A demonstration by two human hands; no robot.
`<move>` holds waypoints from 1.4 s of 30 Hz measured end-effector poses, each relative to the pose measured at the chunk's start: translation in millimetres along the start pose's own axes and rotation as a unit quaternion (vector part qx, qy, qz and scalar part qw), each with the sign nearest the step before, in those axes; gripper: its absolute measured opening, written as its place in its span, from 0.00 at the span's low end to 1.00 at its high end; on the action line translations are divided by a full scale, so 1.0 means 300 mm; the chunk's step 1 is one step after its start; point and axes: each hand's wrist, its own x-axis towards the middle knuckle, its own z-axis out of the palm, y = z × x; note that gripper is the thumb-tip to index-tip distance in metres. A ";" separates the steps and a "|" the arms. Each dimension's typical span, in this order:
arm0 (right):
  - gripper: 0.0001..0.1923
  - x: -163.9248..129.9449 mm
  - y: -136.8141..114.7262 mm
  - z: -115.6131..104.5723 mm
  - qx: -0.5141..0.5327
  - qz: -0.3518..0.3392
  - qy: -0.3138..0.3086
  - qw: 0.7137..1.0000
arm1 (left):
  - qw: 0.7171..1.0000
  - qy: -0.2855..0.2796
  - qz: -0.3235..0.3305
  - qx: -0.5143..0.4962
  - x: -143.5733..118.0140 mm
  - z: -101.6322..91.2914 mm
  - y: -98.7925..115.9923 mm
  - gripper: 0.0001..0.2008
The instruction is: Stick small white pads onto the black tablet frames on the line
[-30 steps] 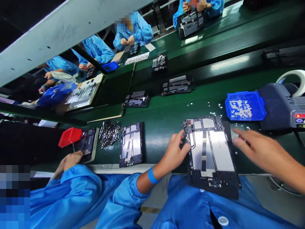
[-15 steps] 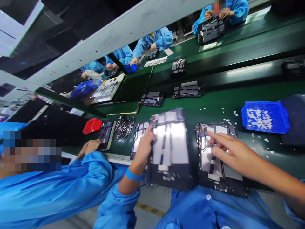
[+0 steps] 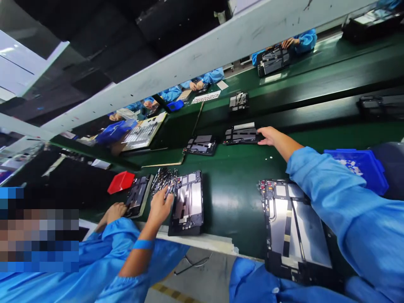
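Note:
My right hand [image 3: 269,136] reaches far forward, thumb and fingers pinching the right edge of an opened tablet [image 3: 242,135] with its inner parts showing. My left hand [image 3: 161,206] is at the left edge of another opened tablet [image 3: 189,200], which lies on top of a dark one near the bench's front edge. Its fingers look loosely stretched out, over the edge of a heap of small dark metal parts [image 3: 162,180]. In front of me at right, a stack of opened tablets [image 3: 296,231] with shiny silver battery plates lies partly under my right forearm.
A blue bin [image 3: 375,170] with small white pieces stands at right, partly behind my sleeve. More opened tablets [image 3: 200,144] lie on the green bench [image 3: 230,202]. A co-worker's hands [image 3: 115,212] work at left beside a red bin [image 3: 120,182]. A white beam [image 3: 189,54] crosses above.
My left hand has moved left and set its tablet down on the one near the metal parts. My right hand has gone from the near stack forward to a tablet farther back.

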 end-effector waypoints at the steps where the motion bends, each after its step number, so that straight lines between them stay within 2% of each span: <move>1: 0.21 0.014 -0.006 0.035 0.004 0.017 0.002 1.000 | 1.000 0.022 0.018 0.000 -0.030 -0.009 0.020 0.25; 3: 0.21 0.033 -0.020 0.094 0.003 0.058 0.013 0.998 | 0.997 0.053 0.051 -0.039 -0.108 -0.013 0.081 0.25; 5: 0.21 0.032 -0.041 0.137 0.005 0.077 0.017 0.997 | 0.990 0.044 0.065 -0.119 -0.199 0.013 0.170 0.25; 7: 0.20 0.002 -0.066 0.161 0.011 0.076 0.014 0.997 | 0.974 0.003 0.060 -0.216 -0.279 0.070 0.277 0.24; 9: 0.15 -0.071 -0.084 0.161 0.020 0.058 0.012 0.998 | 0.935 -0.088 0.017 -0.344 -0.332 0.152 0.388 0.26; 12: 0.07 -0.273 -0.053 0.103 0.037 0.021 0.005 0.999 | 0.834 -0.216 -0.078 -0.501 -0.358 0.284 0.547 0.31; 14: 0.06 -0.465 0.021 0.026 0.043 -0.006 -0.013 0.999 | 0.779 -0.260 -0.100 -0.561 -0.364 0.359 0.644 0.32; 15: 0.08 -0.573 0.073 -0.021 0.046 -0.027 -0.031 0.998 | 0.762 -0.274 -0.095 -0.580 -0.371 0.389 0.688 0.32; 17: 0.16 -0.794 0.192 -0.128 0.023 -0.101 -0.094 0.990 | 0.746 -0.287 -0.069 -0.597 -0.402 0.430 0.761 0.27; 19: 0.22 -0.996 0.314 -0.249 -0.057 -0.109 -0.164 0.979 | 0.753 -0.295 -0.041 -0.586 -0.452 0.448 0.803 0.22; 22: 0.26 -1.205 0.471 -0.440 -0.183 -0.047 -0.249 0.950 | 0.770 -0.349 -0.002 -0.535 -0.527 0.443 0.802 0.19; 25: 0.27 -1.277 0.575 -0.596 -0.203 -0.022 -0.201 0.958 | 0.767 -0.445 0.046 -0.459 -0.557 0.438 0.756 0.22; 27: 0.29 -1.265 0.615 -0.649 -0.182 -0.014 -0.160 0.970 | 0.781 -0.474 0.108 -0.392 -0.551 0.444 0.724 0.24; 30: 0.32 -1.202 0.639 -0.643 -0.172 -0.038 -0.099 0.979 | 0.845 -0.422 0.216 -0.247 -0.539 0.454 0.685 0.29; 32: 0.34 -1.152 0.635 -0.606 -0.183 -0.076 -0.047 0.979 | 0.877 -0.384 0.249 -0.150 -0.545 0.455 0.662 0.32; 35: 0.34 -1.086 0.604 -0.562 -0.233 -0.133 0.011 0.963 | 0.877 -0.400 0.244 -0.105 -0.584 0.454 0.628 0.36; 37: 0.31 -1.055 0.579 -0.560 -0.285 -0.166 0.020 0.944 | 0.861 -0.434 0.231 -0.126 -0.615 0.455 0.610 0.40; 39: 0.29 -1.038 0.562 -0.575 -0.323 -0.187 0.011 0.928 | 0.857 -0.444 0.223 -0.138 -0.628 0.457 0.603 0.41; 40: 0.28 -1.034 0.559 -0.586 -0.334 -0.192 0.007 0.923 | 0.864 -0.431 0.223 -0.134 -0.623 0.458 0.606 0.41; 42: 0.28 -1.031 0.561 -0.604 -0.347 -0.194 0.001 0.918 | 0.890 -0.370 0.238 -0.116 -0.589 0.461 0.630 0.36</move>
